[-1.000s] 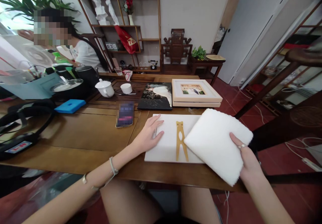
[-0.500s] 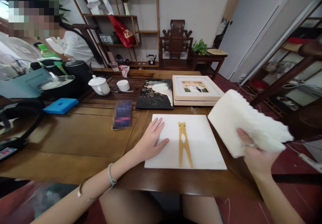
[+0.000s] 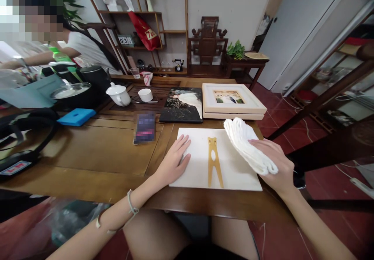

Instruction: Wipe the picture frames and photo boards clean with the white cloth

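One thick white cloth (image 3: 247, 147), soft and folded into wavy layers, slants over the right part of a flat white board (image 3: 193, 178). From where I stand I can't tell whether its underside meets the surface. The right hand (image 3: 276, 164) has it firmly gripped at its outer side, the fingers bent and gathered against the folds.

Left of the cloth, on the board, lies a flat golden cutout (image 3: 214, 166), smooth and slim, with two small ears, an oval hole in the middle and two long legs pointing towards the person. It sits between the two hands, clear of the fingers of both. The left hand (image 3: 175, 160) rests on the board's left edge, its fingers loosely spread and gripping nothing.

All this is on a polished brown wooden counter (image 3: 102, 147). Beyond the board are a dark, glossy picture panel (image 3: 175, 108) and pale wooden frames (image 3: 233, 114); a phone (image 3: 144, 127) lies to the left.
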Tool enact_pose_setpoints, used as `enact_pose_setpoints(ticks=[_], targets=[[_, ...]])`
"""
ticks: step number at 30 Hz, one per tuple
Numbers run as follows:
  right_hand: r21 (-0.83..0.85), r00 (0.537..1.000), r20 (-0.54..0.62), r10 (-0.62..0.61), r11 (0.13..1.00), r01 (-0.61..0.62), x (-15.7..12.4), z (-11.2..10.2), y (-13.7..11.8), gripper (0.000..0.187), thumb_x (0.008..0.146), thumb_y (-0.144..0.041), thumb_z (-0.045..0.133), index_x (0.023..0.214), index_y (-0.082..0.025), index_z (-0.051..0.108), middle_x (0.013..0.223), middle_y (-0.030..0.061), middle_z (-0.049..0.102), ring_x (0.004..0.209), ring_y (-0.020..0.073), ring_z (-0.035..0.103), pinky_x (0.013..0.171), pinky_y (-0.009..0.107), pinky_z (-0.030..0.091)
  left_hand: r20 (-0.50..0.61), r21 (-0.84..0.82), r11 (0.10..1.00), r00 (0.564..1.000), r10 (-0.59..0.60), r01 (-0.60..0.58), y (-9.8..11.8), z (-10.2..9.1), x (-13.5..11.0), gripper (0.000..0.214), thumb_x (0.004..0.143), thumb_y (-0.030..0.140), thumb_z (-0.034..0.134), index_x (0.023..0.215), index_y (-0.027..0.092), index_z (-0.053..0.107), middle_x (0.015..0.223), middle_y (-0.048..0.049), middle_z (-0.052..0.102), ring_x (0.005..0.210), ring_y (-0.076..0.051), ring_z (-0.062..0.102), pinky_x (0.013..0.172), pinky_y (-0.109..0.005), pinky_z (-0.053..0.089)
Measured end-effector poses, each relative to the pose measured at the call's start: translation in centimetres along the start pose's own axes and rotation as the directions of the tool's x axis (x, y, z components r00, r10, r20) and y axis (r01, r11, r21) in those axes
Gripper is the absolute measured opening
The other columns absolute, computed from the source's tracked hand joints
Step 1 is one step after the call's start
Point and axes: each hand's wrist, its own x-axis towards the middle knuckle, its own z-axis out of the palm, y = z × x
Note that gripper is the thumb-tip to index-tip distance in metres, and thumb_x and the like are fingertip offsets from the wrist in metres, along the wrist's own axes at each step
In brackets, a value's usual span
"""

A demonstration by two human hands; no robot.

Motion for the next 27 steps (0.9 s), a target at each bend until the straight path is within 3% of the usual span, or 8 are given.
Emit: enact_pose_setpoints(ticks=[5, 10, 14, 17, 19, 24, 27], targets=[[-0.102, 0.999, 0.011, -0.052, 0.993, 0.052, 0.9, -0.3, 1.2, 0.054, 0.079, -0.014, 0.06, 0.132, -0.024, 0.054, 0.127, 0.0086, 0.064, 0.119, 0.0315, 0.058, 0.103, 0.056, 0.043, -0.044, -0.033, 0.999, 0.999, -0.003, 0.001, -0.3, 0.2, 0.1, 0.046, 0.098, 0.025, 0.034, 0.141, 0.015, 0.045, 0.152, -0.0119, 0.04, 0.146, -0.023, 0.026, 0.12, -0.05, 0.025], [-0.208, 0.975, 0.214, -0.067, 0.972, 0.113, 2.9, 0.4, 2.2, 0.053, 0.08, -0.02, 0.055, 0.133, -0.017, 0.053, 0.134, 0.0131, 0.058, 0.13, 0.0324, 0.048, 0.11, 0.055, 0.036, -0.054, -0.029, 0.999, 0.998, -0.016, 0.014, -0.4, 0.3, 0.1, 0.046, 0.099, 0.024, 0.03, 0.141, 0.015, 0.045, 0.152, -0.0114, 0.04, 0.145, -0.022, 0.029, 0.12, -0.048, 0.025], [-0.181, 0.912, 0.406, -0.065, 0.972, 0.149, 3.8, 2.2, 1.7, 0.055, 0.074, -0.009, 0.048, 0.128, -0.01, 0.055, 0.14, 0.0187, 0.051, 0.134, 0.0304, 0.044, 0.111, 0.051, 0.036, -0.054, -0.01, 1.0, 0.999, 0.002, -0.002, -0.4, 0.3, 0.1, 0.046, 0.098, 0.024, 0.028, 0.141, 0.012, 0.044, 0.151, -0.013, 0.04, 0.144, -0.021, 0.031, 0.121, -0.046, 0.025], [-0.183, 0.845, 0.533, -0.042, 0.97, 0.163, 4.6, 3.0, 1.0, 0.066, 0.064, -0.004, 0.047, 0.13, -0.007, 0.051, 0.151, 0.0197, 0.036, 0.145, 0.0318, 0.019, 0.116, 0.059, 0.019, -0.057, 0.006, 1.0, 0.998, 0.003, -0.003, -0.3, 0.3, 0.1, 0.047, 0.098, 0.023, 0.029, 0.142, 0.012, 0.042, 0.151, -0.0136, 0.04, 0.143, -0.022, 0.032, 0.12, -0.046, 0.026], [-0.185, 0.798, 0.602, 0.007, 0.974, 0.132, 4.9, 2.8, 0.2, 0.075, 0.061, -0.005, 0.046, 0.136, -0.009, 0.045, 0.153, 0.0175, 0.033, 0.146, 0.0318, 0.011, 0.115, 0.063, 0.013, -0.062, 0.013, 1.0, 0.998, -0.005, 0.006, -0.1, 0.3, 0.1, 0.047, 0.097, 0.022, 0.03, 0.142, 0.013, 0.042, 0.152, -0.0134, 0.039, 0.143, -0.023, 0.033, 0.12, -0.047, 0.027], [-0.242, 0.709, 0.685, 0.167, 0.97, 0.005, 2.3, 0.9, -5.1, 0.074, 0.058, -0.006, 0.047, 0.132, -0.017, 0.05, 0.149, 0.0149, 0.041, 0.144, 0.0342, 0.021, 0.112, 0.062, 0.027, -0.077, 0.019, 1.0, 0.997, -0.004, 0.006, 0.0, 0.4, 0.1, 0.047, 0.097, 0.021, 0.031, 0.143, 0.015, 0.041, 0.151, -0.0129, 0.04, 0.143, -0.023, 0.033, 0.12, -0.048, 0.028], [-0.179, 0.685, 0.719, 0.115, 0.984, 0.024, -0.3, -0.1, -8.7, 0.073, 0.053, -0.005, 0.05, 0.124, -0.021, 0.056, 0.15, 0.0138, 0.04, 0.143, 0.0385, 0.021, 0.109, 0.063, 0.031, -0.075, 0.017, 1.0, 0.997, 0.004, -0.003, -0.1, 0.4, 0.1, 0.047, 0.097, 0.021, 0.031, 0.143, 0.015, 0.041, 0.151, -0.0131, 0.041, 0.143, -0.023, 0.033, 0.12, -0.048, 0.028]])
